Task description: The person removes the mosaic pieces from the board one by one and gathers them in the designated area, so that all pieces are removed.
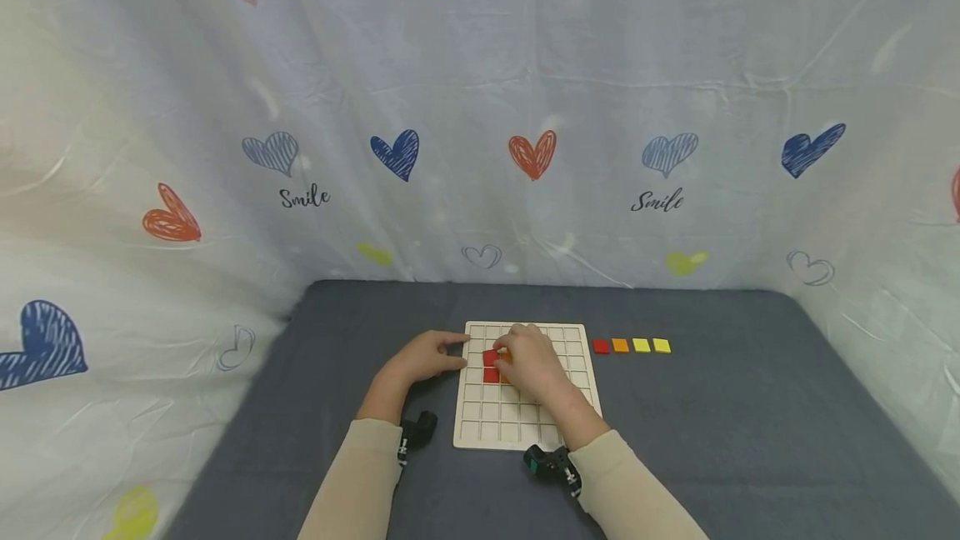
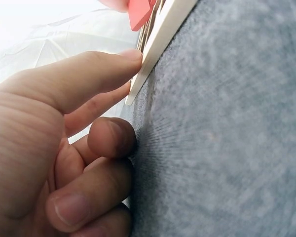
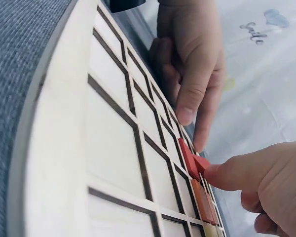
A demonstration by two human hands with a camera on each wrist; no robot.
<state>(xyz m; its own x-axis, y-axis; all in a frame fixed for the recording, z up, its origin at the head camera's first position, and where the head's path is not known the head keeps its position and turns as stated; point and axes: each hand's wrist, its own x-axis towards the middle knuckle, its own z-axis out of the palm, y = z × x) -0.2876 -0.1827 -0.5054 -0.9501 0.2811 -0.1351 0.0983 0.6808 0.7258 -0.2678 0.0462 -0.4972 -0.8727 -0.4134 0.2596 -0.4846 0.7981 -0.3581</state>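
A pale wooden board (image 1: 477, 433) with a grid of square recesses lies on the dark cloth. My left hand (image 1: 423, 357) is at its left edge, with thumb and forefinger straight against the rim; the other fingers curl loosely below in the left wrist view. Over the grid, my right hand (image 1: 531, 363) pinches a red square tile (image 3: 202, 163), which stands slightly tilted. A second red tile (image 1: 491, 375) sits in a recess nearer me. Orange tiles (image 3: 202, 200) lie beside the red ones, partly hidden by the right hand. Part of a yellow tile (image 3: 210, 230) shows beyond them.
Right of the board, a row on the cloth holds a red tile (image 1: 601, 347), an orange tile (image 1: 619, 345) and two yellow tiles (image 1: 641, 345). A dark grey cloth (image 1: 735, 423) covers the table. A white curtain (image 1: 465, 207) printed with hearts hangs behind it.
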